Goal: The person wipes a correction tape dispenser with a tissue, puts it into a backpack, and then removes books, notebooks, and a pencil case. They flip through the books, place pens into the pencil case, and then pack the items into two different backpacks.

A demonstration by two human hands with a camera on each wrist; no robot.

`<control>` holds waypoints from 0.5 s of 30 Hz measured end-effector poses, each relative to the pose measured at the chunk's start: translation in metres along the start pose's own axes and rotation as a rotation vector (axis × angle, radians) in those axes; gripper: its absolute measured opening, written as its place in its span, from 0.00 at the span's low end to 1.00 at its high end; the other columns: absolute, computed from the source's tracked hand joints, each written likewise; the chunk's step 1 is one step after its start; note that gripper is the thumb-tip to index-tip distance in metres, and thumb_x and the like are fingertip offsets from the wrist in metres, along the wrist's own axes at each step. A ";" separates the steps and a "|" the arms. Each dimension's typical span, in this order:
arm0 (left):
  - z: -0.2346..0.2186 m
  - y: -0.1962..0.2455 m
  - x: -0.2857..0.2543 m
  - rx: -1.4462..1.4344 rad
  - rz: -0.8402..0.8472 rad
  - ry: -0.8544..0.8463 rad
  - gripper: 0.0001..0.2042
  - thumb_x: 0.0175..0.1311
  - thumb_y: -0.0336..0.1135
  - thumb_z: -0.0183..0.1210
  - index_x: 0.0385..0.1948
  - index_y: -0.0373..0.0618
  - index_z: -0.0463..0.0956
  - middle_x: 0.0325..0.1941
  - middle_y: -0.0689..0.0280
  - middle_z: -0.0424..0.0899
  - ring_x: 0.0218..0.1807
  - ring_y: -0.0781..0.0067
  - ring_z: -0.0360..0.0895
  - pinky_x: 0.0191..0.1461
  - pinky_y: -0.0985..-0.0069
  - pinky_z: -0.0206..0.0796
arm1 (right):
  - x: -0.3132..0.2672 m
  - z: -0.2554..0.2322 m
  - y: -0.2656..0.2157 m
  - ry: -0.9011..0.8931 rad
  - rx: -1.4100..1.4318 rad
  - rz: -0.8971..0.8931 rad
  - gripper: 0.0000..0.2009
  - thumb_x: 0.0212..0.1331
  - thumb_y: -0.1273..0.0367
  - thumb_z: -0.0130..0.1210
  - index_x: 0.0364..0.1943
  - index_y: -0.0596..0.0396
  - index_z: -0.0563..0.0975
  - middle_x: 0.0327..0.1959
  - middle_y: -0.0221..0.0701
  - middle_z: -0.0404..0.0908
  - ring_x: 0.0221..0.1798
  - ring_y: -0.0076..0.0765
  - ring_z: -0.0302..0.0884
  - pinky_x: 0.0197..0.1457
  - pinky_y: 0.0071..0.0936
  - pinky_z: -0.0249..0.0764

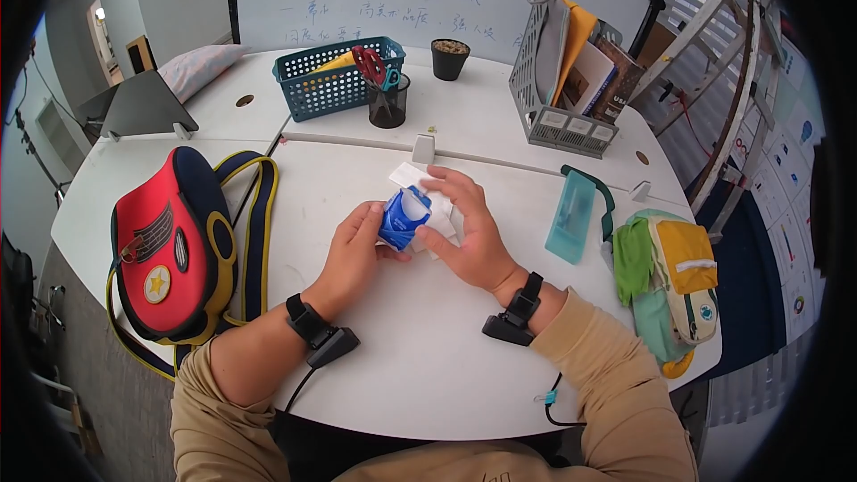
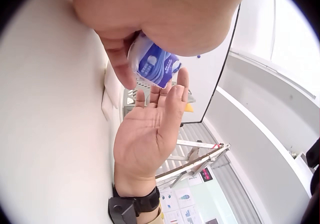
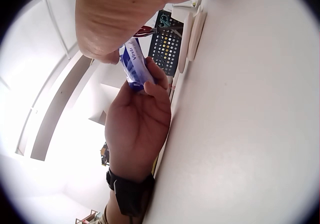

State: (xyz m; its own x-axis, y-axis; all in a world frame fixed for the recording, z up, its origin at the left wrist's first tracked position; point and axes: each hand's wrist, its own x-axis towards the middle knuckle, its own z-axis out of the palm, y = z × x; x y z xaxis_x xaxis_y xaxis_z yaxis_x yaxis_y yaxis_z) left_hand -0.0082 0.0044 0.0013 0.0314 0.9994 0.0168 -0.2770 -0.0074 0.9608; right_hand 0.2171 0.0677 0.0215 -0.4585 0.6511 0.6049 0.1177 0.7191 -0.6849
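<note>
A blue and white tissue pack (image 1: pixel 399 225), crumpled and printed "Vinda" in the right wrist view, is held up over the middle of the white table. My left hand (image 1: pixel 355 245) grips its left side between thumb and fingers. Close on the pack's other side is my right hand (image 1: pixel 471 236), fingers spread and only loosely bent, thumb tip right at the wrapper. In the left wrist view that palm (image 2: pixel 145 134) faces the pack with nothing gripped in it. White tissues (image 1: pixel 406 175) lie on the table just beyond the pack, partly covered by the right hand.
A red and navy backpack (image 1: pixel 165 254) lies at left. Right of my hands are a teal case (image 1: pixel 571 219) and a small colourful bag (image 1: pixel 669 277). Along the back stand a teal basket (image 1: pixel 312 103), a pen holder (image 1: pixel 387 107), a plant pot (image 1: pixel 449 62) and a grey file rack (image 1: pixel 567 129).
</note>
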 end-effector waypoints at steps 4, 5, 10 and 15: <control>0.003 0.000 0.001 -0.181 -0.033 0.171 0.22 0.97 0.49 0.43 0.67 0.38 0.76 0.62 0.57 0.87 0.59 0.64 0.89 0.61 0.61 0.91 | -0.001 0.000 0.015 0.109 -0.059 0.104 0.26 0.69 0.69 0.74 0.70 0.50 0.80 0.79 0.37 0.78 0.80 0.49 0.70 0.83 0.46 0.69; 0.003 0.002 0.002 -0.223 -0.033 0.205 0.23 0.97 0.49 0.42 0.68 0.38 0.75 0.63 0.55 0.87 0.61 0.61 0.89 0.63 0.60 0.91 | -0.001 -0.001 0.022 0.084 -0.210 0.039 0.25 0.69 0.70 0.73 0.69 0.50 0.80 0.73 0.36 0.82 0.78 0.51 0.72 0.82 0.47 0.70; 0.003 0.009 0.004 -0.337 -0.026 0.290 0.24 0.97 0.49 0.38 0.71 0.36 0.71 0.66 0.51 0.86 0.69 0.51 0.89 0.69 0.57 0.90 | -0.007 0.003 0.021 -0.063 -0.403 0.190 0.27 0.68 0.63 0.77 0.68 0.50 0.80 0.67 0.36 0.82 0.73 0.49 0.74 0.79 0.46 0.70; 0.005 0.009 0.004 -0.319 0.028 0.286 0.24 0.97 0.49 0.38 0.71 0.36 0.70 0.68 0.49 0.85 0.70 0.50 0.88 0.70 0.55 0.90 | -0.010 0.005 0.020 -0.127 -0.488 0.274 0.35 0.63 0.56 0.81 0.70 0.54 0.78 0.67 0.38 0.81 0.72 0.51 0.72 0.78 0.50 0.63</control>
State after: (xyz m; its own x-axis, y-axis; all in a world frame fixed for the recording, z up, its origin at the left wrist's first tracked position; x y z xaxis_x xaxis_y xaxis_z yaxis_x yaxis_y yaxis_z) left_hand -0.0060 0.0083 0.0110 -0.2350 0.9688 -0.0791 -0.5587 -0.0680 0.8265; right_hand 0.2198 0.0742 -0.0001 -0.4528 0.8168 0.3575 0.6260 0.5768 -0.5249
